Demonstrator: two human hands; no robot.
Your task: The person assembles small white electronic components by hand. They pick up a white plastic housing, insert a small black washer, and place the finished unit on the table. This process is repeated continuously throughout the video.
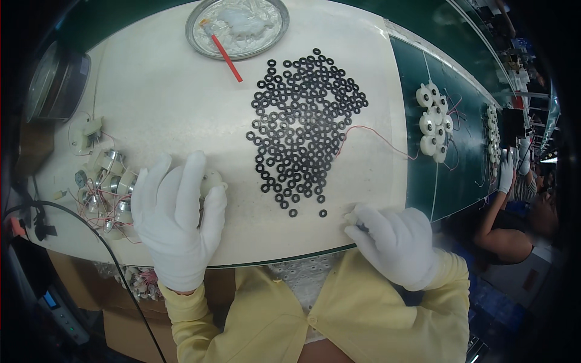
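In a white glove, my left hand (178, 221) rests on the table at the left. Its thumb and fingers curve around a white round plastic part (213, 181), which they partly hide. Beside that hand sits a cluster of small motors (112, 184) with silver and white bodies and red wires. My right hand (396, 242), also gloved, is near the front edge with its fingers pinched together. A small pale and dark bit shows at its fingertips, too small to name. Many black rings (296, 130) lie loose across the table between and beyond the hands.
A round metal tray (281, 42) with a white substance stands at the far side, a red-handled brush (227, 58) leaning on its rim. White round units (428, 145) with wires sit on the green surface at right. A co-worker's gloved hand (507, 175) is farther right.
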